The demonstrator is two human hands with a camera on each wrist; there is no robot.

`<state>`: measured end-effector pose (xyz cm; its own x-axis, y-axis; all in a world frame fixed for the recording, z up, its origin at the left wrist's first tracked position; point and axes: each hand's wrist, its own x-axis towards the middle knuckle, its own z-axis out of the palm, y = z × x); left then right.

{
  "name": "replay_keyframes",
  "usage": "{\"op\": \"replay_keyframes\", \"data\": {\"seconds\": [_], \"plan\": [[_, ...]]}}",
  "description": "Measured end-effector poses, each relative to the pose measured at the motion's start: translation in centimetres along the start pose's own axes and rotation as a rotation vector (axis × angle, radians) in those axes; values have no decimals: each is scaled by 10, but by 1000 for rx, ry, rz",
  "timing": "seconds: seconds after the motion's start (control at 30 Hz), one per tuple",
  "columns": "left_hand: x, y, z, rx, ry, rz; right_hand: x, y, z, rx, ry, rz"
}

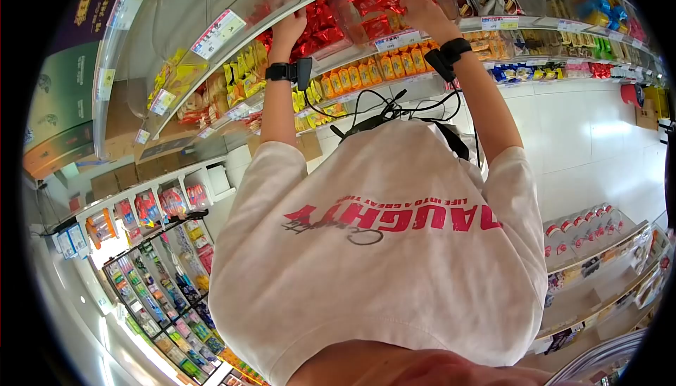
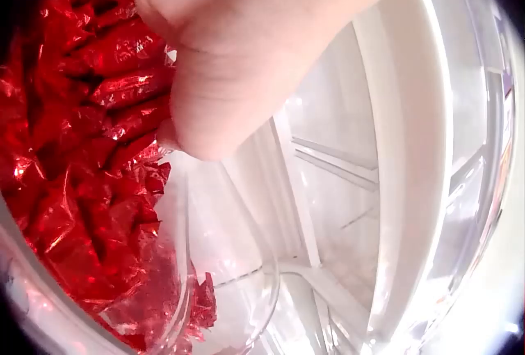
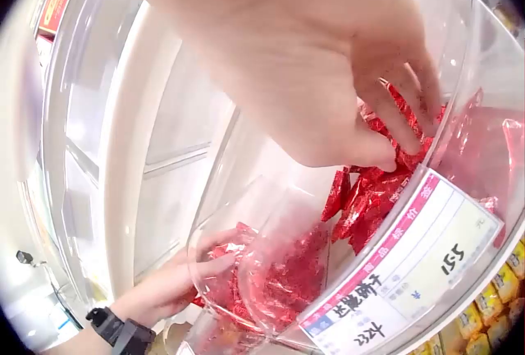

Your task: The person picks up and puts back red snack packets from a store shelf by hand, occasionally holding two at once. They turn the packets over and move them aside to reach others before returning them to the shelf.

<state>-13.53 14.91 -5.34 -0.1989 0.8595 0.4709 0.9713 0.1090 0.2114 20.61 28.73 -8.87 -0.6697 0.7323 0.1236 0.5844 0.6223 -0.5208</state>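
Shiny red foil packets fill clear plastic bins on the upper shelf. My left hand reaches into the left bin, close over its red packets. In the left wrist view its fingers are mostly hidden behind the thumb side of the hand. My right hand is in the neighbouring bin. The right wrist view shows that hand with bent fingers and thumb pinching red packets near the bin's front wall. The left hand also appears there, at the packets behind the clear divider.
A price tag is fixed along the front of the right bin. Below are rows of orange packets and yellow packets. A clear curved bin wall stands beside the left hand. Black cables hang between the arms.
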Motion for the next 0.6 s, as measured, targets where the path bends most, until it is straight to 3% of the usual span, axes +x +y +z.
{"op": "replay_keyframes", "data": {"seconds": [0.13,0.23,0.37,0.47,0.6], "plan": [[-4,2,-2,45,-11,-5,-4,9,21,-199,-74,81],[-4,1,-1,40,13,5,-6,11,14,-31,-138,74],[-2,3,-3,81,29,52,-12,-3,-4,-16,-164,112],[-3,6,-5,123,16,48,-4,12,20,-51,-85,49],[-6,4,-1,147,55,70,9,14,28,-121,-146,59]]}}
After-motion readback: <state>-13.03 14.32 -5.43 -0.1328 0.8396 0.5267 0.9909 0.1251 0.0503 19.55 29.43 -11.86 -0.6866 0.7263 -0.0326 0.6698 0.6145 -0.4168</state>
